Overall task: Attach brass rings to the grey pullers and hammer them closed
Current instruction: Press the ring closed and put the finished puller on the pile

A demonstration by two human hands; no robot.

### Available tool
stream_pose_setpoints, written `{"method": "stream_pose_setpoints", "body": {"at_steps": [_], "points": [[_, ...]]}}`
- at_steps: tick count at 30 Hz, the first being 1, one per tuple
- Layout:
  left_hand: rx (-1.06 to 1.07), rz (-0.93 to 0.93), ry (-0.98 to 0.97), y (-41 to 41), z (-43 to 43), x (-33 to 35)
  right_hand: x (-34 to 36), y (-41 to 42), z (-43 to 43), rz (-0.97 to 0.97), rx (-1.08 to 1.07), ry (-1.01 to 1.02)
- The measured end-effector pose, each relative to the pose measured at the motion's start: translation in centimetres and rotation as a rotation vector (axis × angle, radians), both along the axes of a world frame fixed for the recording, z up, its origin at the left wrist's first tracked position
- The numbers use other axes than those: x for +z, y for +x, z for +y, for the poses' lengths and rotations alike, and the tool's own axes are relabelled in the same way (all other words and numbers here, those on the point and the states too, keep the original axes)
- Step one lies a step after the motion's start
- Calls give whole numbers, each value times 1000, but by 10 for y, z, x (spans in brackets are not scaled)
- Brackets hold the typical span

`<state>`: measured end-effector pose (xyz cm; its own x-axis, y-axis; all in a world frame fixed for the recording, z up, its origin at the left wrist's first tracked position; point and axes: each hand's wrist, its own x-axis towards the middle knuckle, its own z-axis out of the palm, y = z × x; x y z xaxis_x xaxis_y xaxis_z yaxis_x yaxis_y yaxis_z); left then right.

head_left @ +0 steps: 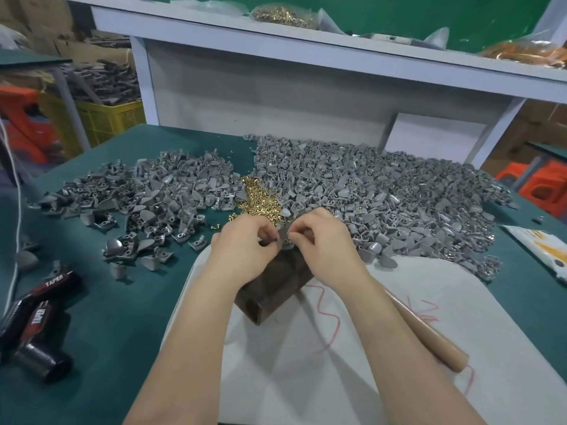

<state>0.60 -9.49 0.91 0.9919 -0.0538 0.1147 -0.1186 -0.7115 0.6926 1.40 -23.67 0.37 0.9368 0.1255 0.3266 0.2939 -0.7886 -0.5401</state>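
Head view, bench item in hand: one grey puller (284,237), sitting between both hands over the far end of the dark wooden block (273,283). Left hand (245,243) is pinching its left edge; right hand (319,237) is pinching closed at its right edge, contents too small to tell. Brass rings (256,200) are lying just beyond, nearer the left hand. Hammer handle (429,329) is waiting near right, angled near-to-far.

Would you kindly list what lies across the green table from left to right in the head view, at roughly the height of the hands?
Black tool marked TAPER → smaller pile of grey pullers → left hand → right hand → larger pile of grey pullers → white packet.
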Motion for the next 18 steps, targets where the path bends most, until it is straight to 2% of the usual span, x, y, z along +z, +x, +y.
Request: {"method": "stream_pose_setpoints", "body": {"at_steps": [10, 18], "points": [[-34, -76, 45, 0, 0, -1, 4, -1, 9, -13, 16, -200], [-40, -97, 66, 1, -1, -3, -8, -7, 13, -78, -25, -77]]}}
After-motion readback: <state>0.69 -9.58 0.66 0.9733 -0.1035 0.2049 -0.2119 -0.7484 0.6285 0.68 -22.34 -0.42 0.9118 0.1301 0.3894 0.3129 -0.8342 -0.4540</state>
